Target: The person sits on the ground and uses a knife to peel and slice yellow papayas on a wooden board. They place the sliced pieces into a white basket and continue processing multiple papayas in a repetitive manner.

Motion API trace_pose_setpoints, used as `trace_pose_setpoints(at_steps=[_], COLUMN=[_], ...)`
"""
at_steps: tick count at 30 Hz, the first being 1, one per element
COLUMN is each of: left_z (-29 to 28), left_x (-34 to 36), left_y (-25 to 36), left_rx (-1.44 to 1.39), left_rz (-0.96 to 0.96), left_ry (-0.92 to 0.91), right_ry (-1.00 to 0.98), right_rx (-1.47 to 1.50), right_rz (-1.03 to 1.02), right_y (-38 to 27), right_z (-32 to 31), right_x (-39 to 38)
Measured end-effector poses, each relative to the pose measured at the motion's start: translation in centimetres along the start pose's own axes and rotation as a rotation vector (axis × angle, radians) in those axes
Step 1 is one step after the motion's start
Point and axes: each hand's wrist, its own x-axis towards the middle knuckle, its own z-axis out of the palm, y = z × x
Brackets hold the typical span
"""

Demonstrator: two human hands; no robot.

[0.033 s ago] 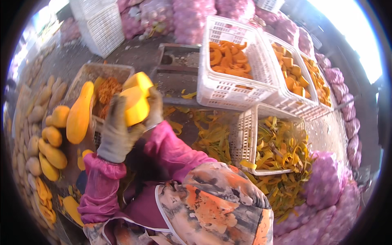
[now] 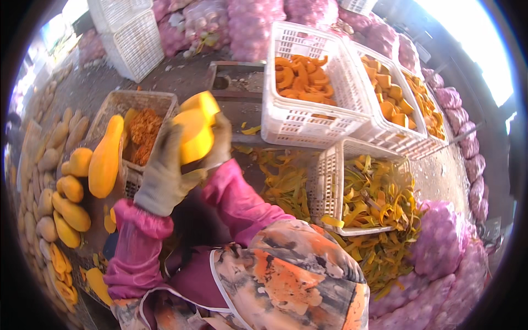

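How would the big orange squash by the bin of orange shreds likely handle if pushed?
The big orange squash looks bottom-heavy, its lower end much fatter than its neck. It's probably stiff, holding its long shape without visible sag. Its rounded sides suggest it could roll.

Littered grey floor (image 2: pixel 187 74), strong light (image 2: pixel 467 38) upper right, smaller glare (image 2: pixel 53 36) upper left

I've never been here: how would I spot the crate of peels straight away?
To the right of the right hand stands a row of white crates holding orange pieces. On that row's near side sits the peel crate. Unlike its neighbours, it is heaped with curly yellow-green peels.
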Motion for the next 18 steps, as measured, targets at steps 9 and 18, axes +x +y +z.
trace_pose_setpoints(at_steps=[9,18], left_z=[-4.3,-20.1], left_x=[0.1,-27.7], left_y=[-1.4,-6.3], left_rx=[0.06,-0.048], left_rz=[-0.091,-1.042], left_ry=[0.077,0.804], right_ry=[0.362,-0.35], right_rx=[-0.29,-0.219], right_rz=[-1.397,-0.364], right_y=[-37.0,-20.5], right_z=[7.6,3.6], right_x=[-0.3,6.7])
